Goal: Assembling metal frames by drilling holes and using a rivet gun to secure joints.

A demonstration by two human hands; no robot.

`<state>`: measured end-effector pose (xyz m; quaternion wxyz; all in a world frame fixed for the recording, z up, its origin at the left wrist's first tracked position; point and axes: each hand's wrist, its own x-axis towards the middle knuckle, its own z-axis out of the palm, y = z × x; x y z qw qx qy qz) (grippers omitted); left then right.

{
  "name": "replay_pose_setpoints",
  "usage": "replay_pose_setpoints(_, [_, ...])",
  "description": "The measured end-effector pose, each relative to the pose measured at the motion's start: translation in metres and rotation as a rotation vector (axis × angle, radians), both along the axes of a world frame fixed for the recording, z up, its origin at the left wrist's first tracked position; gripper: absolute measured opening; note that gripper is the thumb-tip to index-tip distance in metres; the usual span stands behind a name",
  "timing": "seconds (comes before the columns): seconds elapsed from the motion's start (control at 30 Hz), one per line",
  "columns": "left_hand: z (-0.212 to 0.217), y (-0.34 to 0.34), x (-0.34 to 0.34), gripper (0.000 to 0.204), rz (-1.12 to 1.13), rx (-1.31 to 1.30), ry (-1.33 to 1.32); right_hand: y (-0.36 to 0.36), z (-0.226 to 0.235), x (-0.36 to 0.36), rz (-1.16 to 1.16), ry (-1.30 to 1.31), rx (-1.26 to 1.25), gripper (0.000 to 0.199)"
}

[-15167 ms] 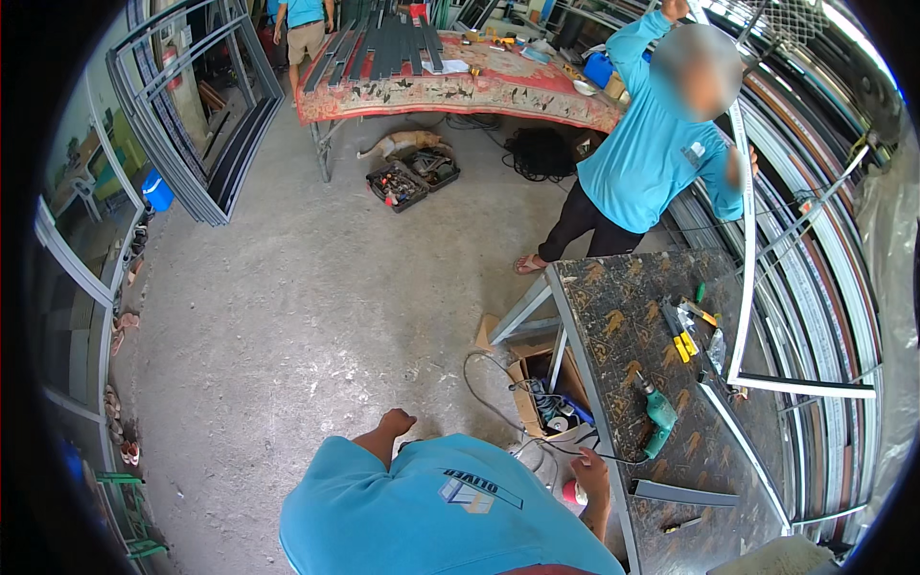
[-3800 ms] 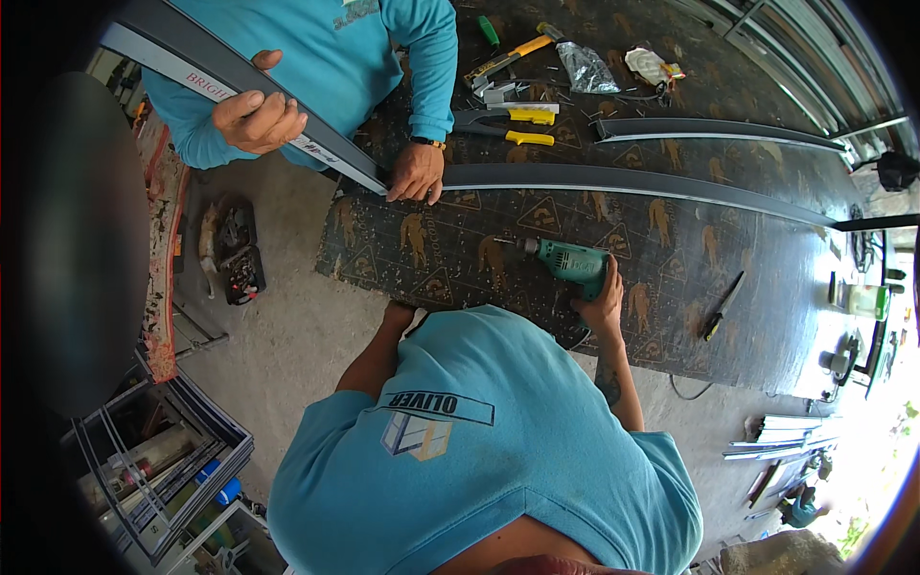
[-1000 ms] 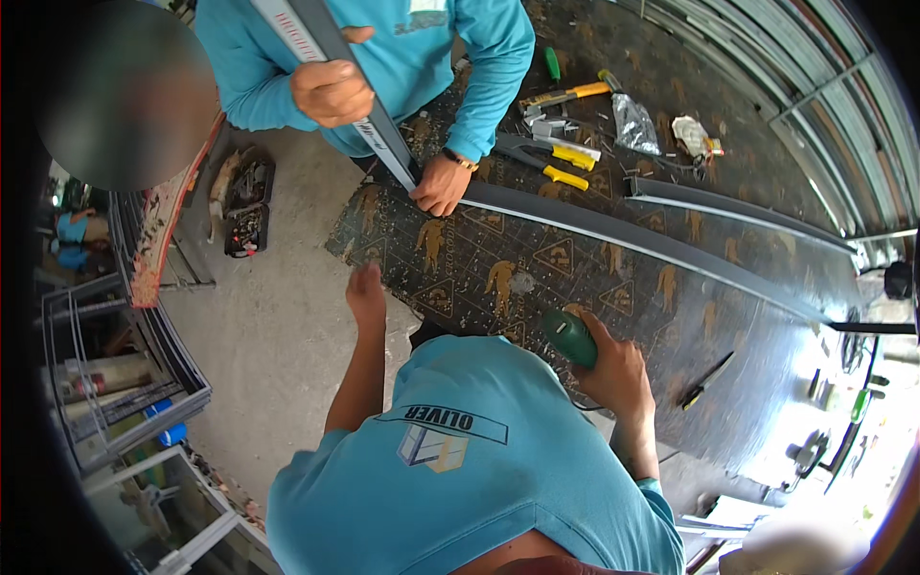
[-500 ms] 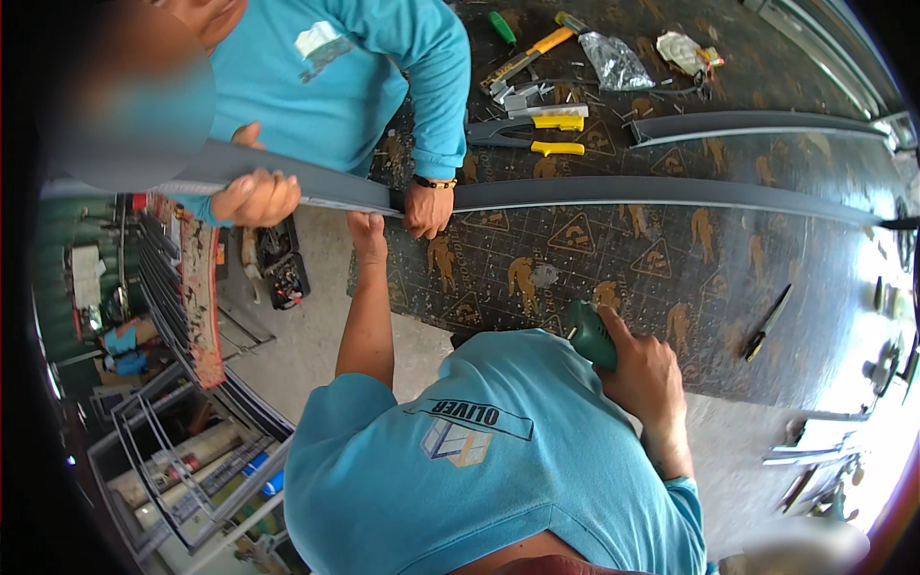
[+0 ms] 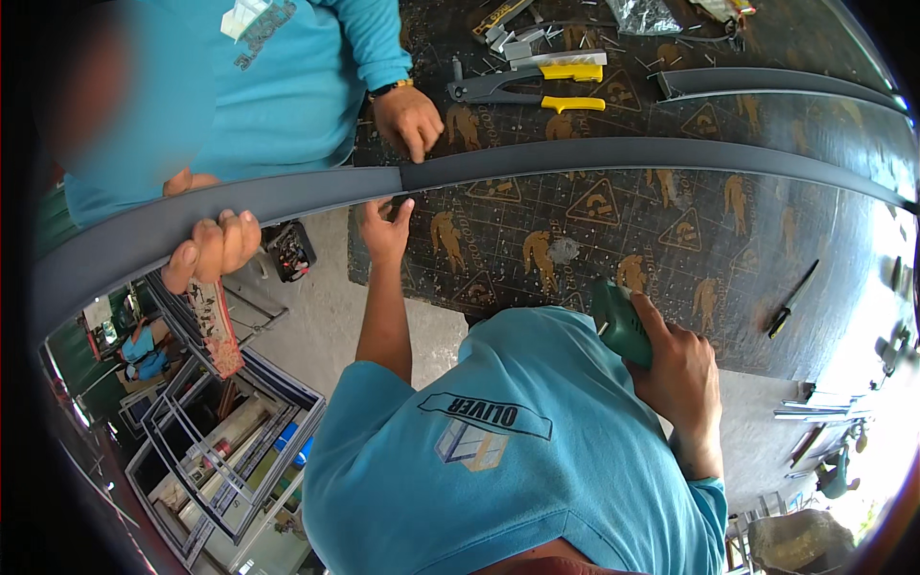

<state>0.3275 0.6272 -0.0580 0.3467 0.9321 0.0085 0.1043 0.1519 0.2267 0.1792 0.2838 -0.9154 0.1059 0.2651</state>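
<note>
My right hand (image 5: 678,379) is wrapped round a green power tool (image 5: 621,324), held above the table's near edge. My left hand (image 5: 386,235) is at the near edge of a long grey metal profile (image 5: 278,196), by its seam with a second grey profile (image 5: 613,155). The left thumb stands apart; the fingertips are partly hidden under the profile. Across from me, a co-worker's hand (image 5: 216,251) grips the first profile. That person's other hand (image 5: 409,120) hovers just beyond the seam.
On the dark printed table (image 5: 537,220) lie a yellow-handled hand riveter (image 5: 527,88), metal offcuts (image 5: 517,43), a knife (image 5: 793,299) and another grey profile (image 5: 776,86). A clear plastic bag (image 5: 642,14) is farther back. Metal frames (image 5: 225,450) stand on the floor at left.
The co-worker's hand has lifted off the seam. The left-hand profile has turned, showing more of its broad face. My left thumb has come away from its edge; my right hand still holds the tool.
</note>
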Motion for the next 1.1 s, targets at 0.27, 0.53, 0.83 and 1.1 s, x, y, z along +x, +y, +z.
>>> replay_pose_setpoints(0.27, [0.000, 0.033, 0.037, 0.046, -0.343, 0.397, -0.221, -0.018, 0.002, 0.015, 0.000, -0.061, 0.105, 0.079])
replay_pose_setpoints(0.53, [0.005, 0.023, 0.038, 0.040, -0.397, 0.400, -0.173, 0.014, -0.050, 0.081, -0.477, -0.148, 0.966, 0.068])
replay_pose_setpoints(0.83, [0.002, 0.021, 0.042, 0.031, -0.466, -0.051, 0.070, 0.062, -0.130, 0.131, -0.540, 0.111, 1.210, 0.064])
replay_pose_setpoints(1.1, [0.007, 0.018, 0.050, 0.020, -0.560, 0.102, 0.067, 0.095, -0.160, 0.146, -0.585, 0.182, 1.246, 0.055])
